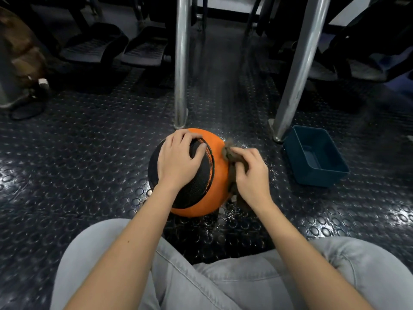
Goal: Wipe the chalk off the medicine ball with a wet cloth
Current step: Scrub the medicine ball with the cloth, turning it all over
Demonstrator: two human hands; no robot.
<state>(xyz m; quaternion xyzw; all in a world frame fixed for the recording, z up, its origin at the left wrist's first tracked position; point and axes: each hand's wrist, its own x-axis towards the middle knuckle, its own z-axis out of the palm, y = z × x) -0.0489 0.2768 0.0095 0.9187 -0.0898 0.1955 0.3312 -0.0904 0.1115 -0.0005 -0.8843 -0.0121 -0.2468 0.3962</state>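
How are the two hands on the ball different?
The left hand lies spread on top of the medicine ball, on its black patch, holding nothing. The right hand grips a brown cloth against the orange side. The left hand sits higher, the right hand lower at the ball's right. Both are on the ball.

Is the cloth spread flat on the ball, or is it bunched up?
Bunched up. The cloth is crumpled in the right hand, whose fingers curl round it, pressed against the medicine ball on its orange side.
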